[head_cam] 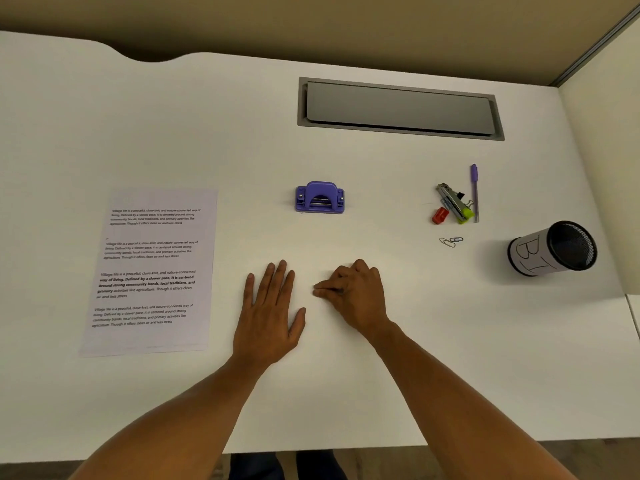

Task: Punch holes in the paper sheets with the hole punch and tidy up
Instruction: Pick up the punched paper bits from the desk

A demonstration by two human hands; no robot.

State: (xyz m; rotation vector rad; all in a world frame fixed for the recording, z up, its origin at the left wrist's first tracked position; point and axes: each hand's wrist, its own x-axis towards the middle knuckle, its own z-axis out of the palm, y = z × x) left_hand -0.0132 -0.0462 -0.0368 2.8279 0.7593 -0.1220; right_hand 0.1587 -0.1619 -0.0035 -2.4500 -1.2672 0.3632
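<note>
- My left hand (268, 311) lies flat on the desk (346, 393), fingers straight and together, holding nothing.
- My right hand (353, 292) rests just beside it with the fingers curled in. I see nothing between them, though something small could be hidden under the knuckles.
- The paper (149, 271) lies well off to my left, printed side up, near the front edge. I cannot tell how many sheets are in it.
- The punch (319, 198) sits straight ahead of my hands, apart from both them and the paper, with its slot facing me.
- To the right is a small heap: a stapler (452, 202), a red bit (440, 215), a binder clip, and a pen (475, 192) lying alongside. Two paper clips (451, 241) lie loose nearer me, and the cup (554, 249) lies tipped on its side further right.
- I judge nothing is punched yet; neither hand is on paper or punch.
- Risks as I see them:
  - Pulling the paper over with one flat hand could fan the sheets, so the holes would not line up.
  - Feeding the edge into the slot crooked or too shallow would put the holes off-line or tear through the margin.
  - Pressing the punch off-centre could make it skid on the smooth top.
  - Lifting the punch carelessly might spill chads.
  - The cup, on its side, may roll when I reach to stand it up, and the clips are easy to miss.
</note>
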